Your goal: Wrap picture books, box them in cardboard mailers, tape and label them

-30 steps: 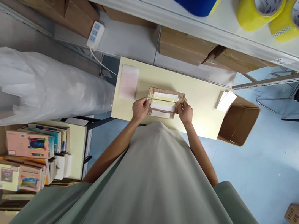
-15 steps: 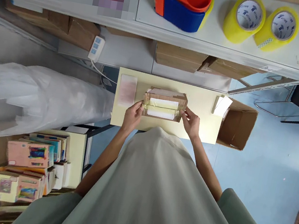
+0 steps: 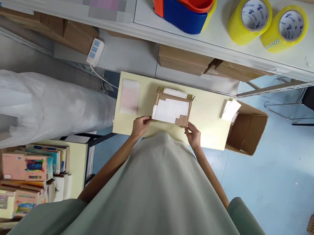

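Note:
A small brown cardboard box (image 3: 175, 98) rests on the cream tabletop (image 3: 210, 116) in front of me, and a white label (image 3: 167, 111) covers much of its upper face. Its near left corner is pinched by my left hand (image 3: 141, 126), thumb and fingers together. At the near right corner, my right hand (image 3: 193, 135) grips the same box with its fingertips. The underside of the box is hidden.
A sheet of paper (image 3: 129, 96) lies left on the table; white cards (image 3: 230, 110) lie right, beside an open carton (image 3: 246, 129). On the shelf above stand yellow tape rolls (image 3: 250, 18) and an orange-blue tape dispenser (image 3: 182, 10). A plastic-wrapped bundle (image 3: 56, 103) is at left.
The box has been turned over: the taped side with two white strips faced me before, and the labelled face shows now. Both hands have moved slightly nearer to me, to its near corners.

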A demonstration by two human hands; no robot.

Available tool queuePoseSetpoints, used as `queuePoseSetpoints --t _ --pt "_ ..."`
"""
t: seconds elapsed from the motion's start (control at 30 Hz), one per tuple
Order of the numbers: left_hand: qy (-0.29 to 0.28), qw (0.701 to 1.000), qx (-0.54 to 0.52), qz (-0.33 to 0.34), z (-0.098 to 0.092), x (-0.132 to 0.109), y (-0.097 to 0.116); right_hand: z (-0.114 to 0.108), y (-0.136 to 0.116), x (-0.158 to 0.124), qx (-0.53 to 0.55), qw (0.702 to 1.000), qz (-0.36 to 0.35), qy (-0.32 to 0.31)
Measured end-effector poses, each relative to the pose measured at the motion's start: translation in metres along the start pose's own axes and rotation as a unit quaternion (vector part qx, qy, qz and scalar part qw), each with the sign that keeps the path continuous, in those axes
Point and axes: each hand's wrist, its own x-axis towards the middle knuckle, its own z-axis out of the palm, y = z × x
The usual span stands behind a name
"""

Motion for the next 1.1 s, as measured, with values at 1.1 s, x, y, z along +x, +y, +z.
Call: queuePoseSetpoints --t 1.1 --pt "0.015 0.993 -0.065 0.102 -0.005 -0.013 0.057 -0.028 -0.039 0.002 0.0 0.999 -0.017 0.031"
